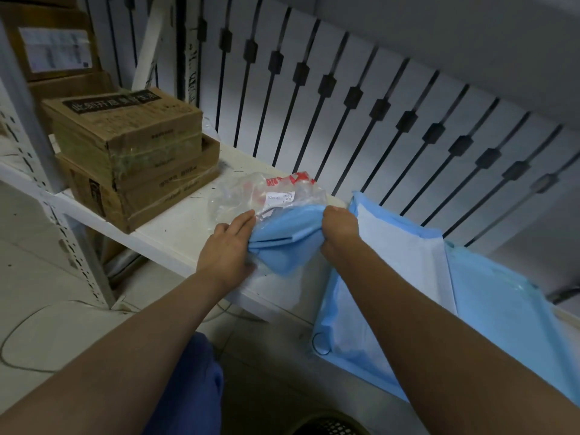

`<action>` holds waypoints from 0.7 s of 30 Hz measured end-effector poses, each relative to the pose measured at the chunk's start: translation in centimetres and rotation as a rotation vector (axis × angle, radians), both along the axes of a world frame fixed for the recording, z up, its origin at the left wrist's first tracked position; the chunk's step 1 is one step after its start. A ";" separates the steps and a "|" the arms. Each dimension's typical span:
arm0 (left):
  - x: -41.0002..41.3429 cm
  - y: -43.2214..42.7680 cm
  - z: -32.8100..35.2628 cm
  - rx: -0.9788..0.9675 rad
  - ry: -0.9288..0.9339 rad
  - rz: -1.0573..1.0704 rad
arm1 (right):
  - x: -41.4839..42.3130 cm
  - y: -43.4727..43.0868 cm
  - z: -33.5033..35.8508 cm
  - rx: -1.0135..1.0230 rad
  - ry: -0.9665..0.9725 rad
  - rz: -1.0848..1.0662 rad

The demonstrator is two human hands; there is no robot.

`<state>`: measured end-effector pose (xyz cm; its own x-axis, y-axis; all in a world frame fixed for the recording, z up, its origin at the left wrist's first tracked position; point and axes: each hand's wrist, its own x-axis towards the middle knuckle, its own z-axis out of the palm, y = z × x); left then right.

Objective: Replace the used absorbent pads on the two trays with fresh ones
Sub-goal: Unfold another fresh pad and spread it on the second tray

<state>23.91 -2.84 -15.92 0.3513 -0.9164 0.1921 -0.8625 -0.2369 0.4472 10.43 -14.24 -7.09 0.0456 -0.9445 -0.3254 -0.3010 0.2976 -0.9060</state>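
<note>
— Where is the fresh pad sitting?
— The folded blue pad [287, 243] is lying at the front edge of the white shelf [175, 229], touching a clear plastic bag [251, 193]; the left hand [229, 249] is pinching its left end; the right hand [339, 230] is clutching its right end, fingers curled.
— And beside it?
— An unfolded pad [405, 255] is draping over the shelf edge, just right of the right hand.

Left hand [229, 249] and right hand [339, 230] grip a blue pad [282, 243] over a shelf [175, 233]. A bag [266, 196] touches it; a spread pad [405, 249] lies beside.
</note>
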 end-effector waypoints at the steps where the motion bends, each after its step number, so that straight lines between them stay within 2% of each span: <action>1: 0.0 0.1 0.2 0.011 0.000 0.004 | -0.4 0.2 0.3 0.101 -0.155 0.026; 2: -0.1 0.2 0.4 0.031 0.001 0.013 | -1.1 0.1 0.6 0.115 -0.158 0.080; 4: -0.2 0.4 0.8 0.116 -0.015 0.034 | -2.6 0.3 1.2 0.191 -0.230 0.034; 7: -0.7 0.7 1.5 0.261 -0.112 0.054 | -4.2 0.6 2.1 0.132 -0.185 0.046; 9: -1.5 1.1 2.2 0.177 -0.251 0.067 | -5.0 0.6 2.5 0.077 -0.178 0.039; 11: -2.6 1.4 3.3 -0.047 -0.347 0.079 | -5.9 0.9 3.0 0.063 -0.187 0.022; 13: -3.5 1.5 4.2 -0.302 -0.256 0.093 | -6.8 1.2 3.3 0.055 -0.242 -0.007; 15: -4.6 1.7 5.4 -0.460 -0.043 0.048 | -7.9 1.3 3.5 0.039 -0.331 -0.059; 17: -5.6 1.8 6.7 -0.528 0.144 -0.008 | -9.1 1.4 3.5 0.104 -0.400 -0.088; 18: -6.1 1.7 7.1 -0.539 0.178 -0.022 | -9.5 1.5 3.4 0.155 -0.409 -0.087; 21: -7.2 1.6 7.9 -0.527 0.138 -0.042 | -10.4 2.2 3.5 0.209 -0.385 -0.102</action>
